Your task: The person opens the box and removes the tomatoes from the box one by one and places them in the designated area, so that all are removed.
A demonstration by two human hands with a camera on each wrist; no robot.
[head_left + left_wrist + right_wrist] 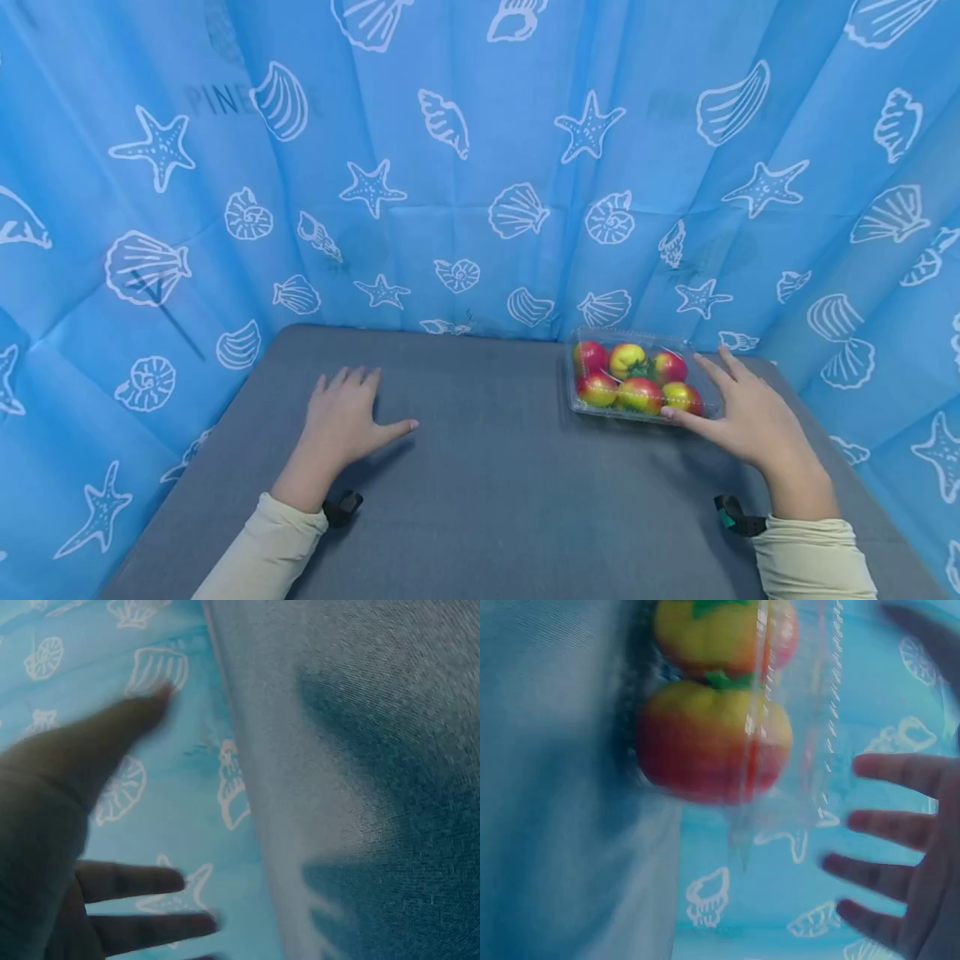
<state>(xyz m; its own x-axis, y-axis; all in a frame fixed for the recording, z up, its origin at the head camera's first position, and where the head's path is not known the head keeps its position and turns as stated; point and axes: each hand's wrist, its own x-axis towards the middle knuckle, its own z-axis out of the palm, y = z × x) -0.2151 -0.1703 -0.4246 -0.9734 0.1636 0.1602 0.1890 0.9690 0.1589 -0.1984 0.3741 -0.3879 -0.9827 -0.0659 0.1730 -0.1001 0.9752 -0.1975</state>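
A clear plastic box [581, 407] at the back right of the table holds several red and yellow tomatoes [640, 395] with green tops. My right hand [757, 412] is at the box's right end, thumb and fingers spread, with the thumb tip overlapping its front corner in the head view. Seen from the right wrist, the fingers [900, 776] are straight and a gap shows between them and the box wall. Over the left part of the table, my left hand [341, 417] is spread with nothing in it; its shadow falls on the cloth in the left wrist view.
The table [480, 475] has a grey cloth top. A blue curtain [465, 167] with white shells and starfish hangs close behind its back edge and along both sides. Black bands [343, 508] are worn on both wrists.
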